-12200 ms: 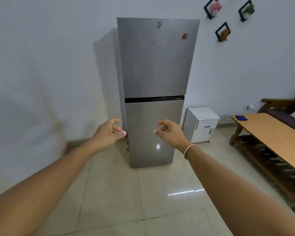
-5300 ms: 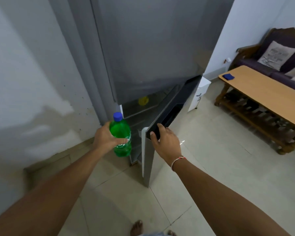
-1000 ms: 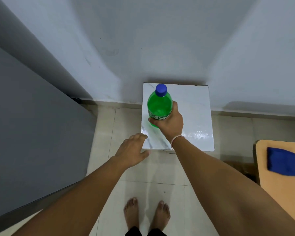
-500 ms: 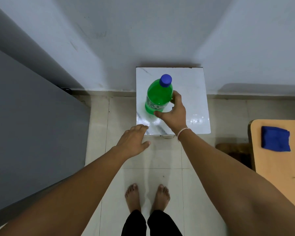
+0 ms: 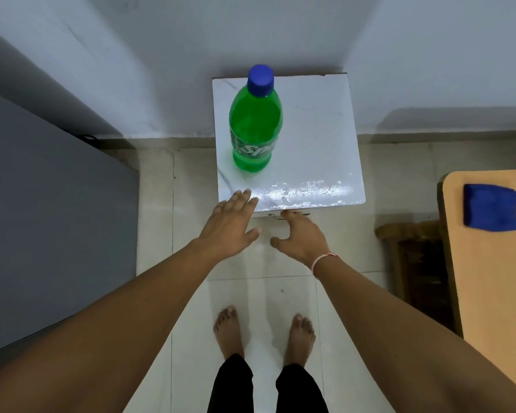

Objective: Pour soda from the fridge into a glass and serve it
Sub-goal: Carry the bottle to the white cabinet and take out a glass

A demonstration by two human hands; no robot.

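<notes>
A green soda bottle (image 5: 254,126) with a blue cap (image 5: 260,80) stands upright and alone on the left half of a small white cabinet top (image 5: 316,138) set against the wall. Both hands are off it: the left hand (image 5: 230,225) lies flat with straight fingers, fingertips over the cabinet's near-left corner, just short of the bottle's base; the right hand (image 5: 301,236) hangs relaxed and empty at the cabinet's front edge, fingers loosely curved. Half a second ago the right hand was wrapped around the bottle; it has let go and drawn back. A blue cloth (image 5: 491,210) rests on the wooden table (image 5: 489,278) to the right.
</notes>
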